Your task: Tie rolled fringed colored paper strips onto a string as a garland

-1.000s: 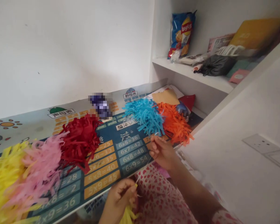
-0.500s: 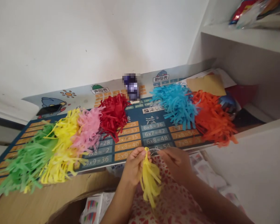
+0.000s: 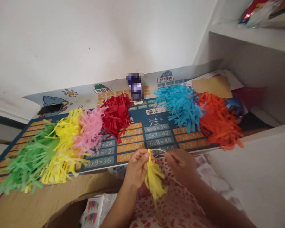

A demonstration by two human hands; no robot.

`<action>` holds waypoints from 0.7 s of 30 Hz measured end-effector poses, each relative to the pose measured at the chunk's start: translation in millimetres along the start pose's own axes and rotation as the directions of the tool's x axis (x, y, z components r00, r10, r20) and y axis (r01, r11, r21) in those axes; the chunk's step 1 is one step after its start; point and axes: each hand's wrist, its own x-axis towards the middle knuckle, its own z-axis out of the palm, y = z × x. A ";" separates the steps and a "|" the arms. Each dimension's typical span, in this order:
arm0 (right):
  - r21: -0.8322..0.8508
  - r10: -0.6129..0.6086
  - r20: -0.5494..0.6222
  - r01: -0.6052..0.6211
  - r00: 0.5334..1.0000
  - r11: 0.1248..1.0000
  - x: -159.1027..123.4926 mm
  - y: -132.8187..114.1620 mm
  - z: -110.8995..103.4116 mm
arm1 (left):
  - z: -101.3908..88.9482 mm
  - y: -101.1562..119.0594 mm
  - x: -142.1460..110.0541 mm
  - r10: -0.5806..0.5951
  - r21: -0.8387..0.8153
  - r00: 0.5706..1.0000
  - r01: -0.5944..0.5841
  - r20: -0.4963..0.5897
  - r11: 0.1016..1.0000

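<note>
Yellow tassel [image 3: 155,180] is hanging at the lower centre of the frame, just in front of the desk [image 3: 156,135], its folded top sitting between the thumb and fingers of the left hand [image 3: 136,167], which is curling nearly closed in a pinch. The right hand [image 3: 181,163] is closing its fingers on a thin white string [image 3: 160,149], which is arching from the top of the tassel towards its fingertips. On the desk, from the left of the frame towards the centre, a green bunch [image 3: 32,158], a yellow bunch [image 3: 66,145], a pink bunch [image 3: 91,128] and a red bunch [image 3: 116,114] of cut strips are lying side by side, touching. Right of centre, a blue bunch [image 3: 181,106] is resting against an orange bunch [image 3: 218,122]. Behind them, tan paper [image 3: 212,87] is lying at the upper right, while a dark phone [image 3: 51,109] is lying at the left, near the wall
</note>
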 end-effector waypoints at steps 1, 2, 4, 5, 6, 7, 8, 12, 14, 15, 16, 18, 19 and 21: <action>0.007 -0.003 0.002 0.003 1.000 1.000 -0.3 -0.1 -0.2 | 0.1 -0.2 0.2 0.001 -0.001 1.000 -0.001 0.001 1.000; 0.017 -0.006 0.006 0.006 1.000 1.000 -0.7 -0.3 -0.4 | 0.1 -0.6 0.4 0.001 0.000 1.000 -0.001 0.003 1.000; 0.039 -0.009 0.013 0.008 1.000 0.999 -1.6 -1.1 -0.8 | -0.1 -1.6 0.9 0.006 0.009 1.000 -0.006 0.006 1.000; 0.048 -0.012 0.019 0.011 1.000 0.999 -2.1 -1.7 -1.1 | -0.3 -2.1 1.2 0.011 0.016 1.000 -0.011 0.004 1.000; 0.057 -0.018 0.031 0.017 0.999 0.998 -2.7 -2.3 -1.4 | -0.4 -2.5 1.4 0.017 0.025 1.000 -0.017 0.002 1.000; 0.065 -0.029 0.044 0.026 0.999 0.998 -3.3 -3.0 -1.9 | -0.6 -2.9 1.7 0.021 0.034 1.000 -0.021 0.001 0.999; 0.073 -0.042 0.057 0.037 0.998 0.997 -3.8 -3.8 -2.4 | -0.6 -3.1 1.9 0.023 0.043 1.000 -0.023 0.002 0.999; 0.102 -0.090 0.097 0.081 0.991 0.992 -5.3 -7.6 -5.4 | 0.1 -2.8 2.4 0.008 0.056 1.000 -0.009 0.015 0.998; 0.118 -0.106 0.113 0.093 0.988 0.989 -5.6 -9.6 -6.9 | 1.0 -2.5 2.2 -0.001 0.050 1.000 0.000 0.019 0.999; 0.128 -0.116 0.117 0.101 0.986 0.987 -5.7 -10.5 -7.4 | 1.4 -2.4 2.1 -0.003 0.049 1.000 0.002 0.020 0.999; 0.136 -0.124 0.118 0.108 0.985 0.985 -5.9 -11.1 -7.8 | 1.7 -2.4 2.0 -0.002 0.049 1.000 0.001 0.021 0.999; 0.151 -0.135 0.121 0.116 0.983 0.982 -6.6 -11.7 -7.8 | 2.0 -2.6 1.8 -0.002 0.054 1.000 0.000 0.030 0.999; 0.156 -0.131 0.125 0.111 0.983 0.982 -6.9 -11.6 -7.4 | 1.9 -2.7 1.6 -0.003 0.056 0.999 0.001 0.037 0.998; 0.149 -0.107 0.144 0.086 0.984 0.985 -7.4 -10.4 -5.8 | 1.5 -2.9 1.2 -0.011 0.057 0.999 0.008 0.047 0.998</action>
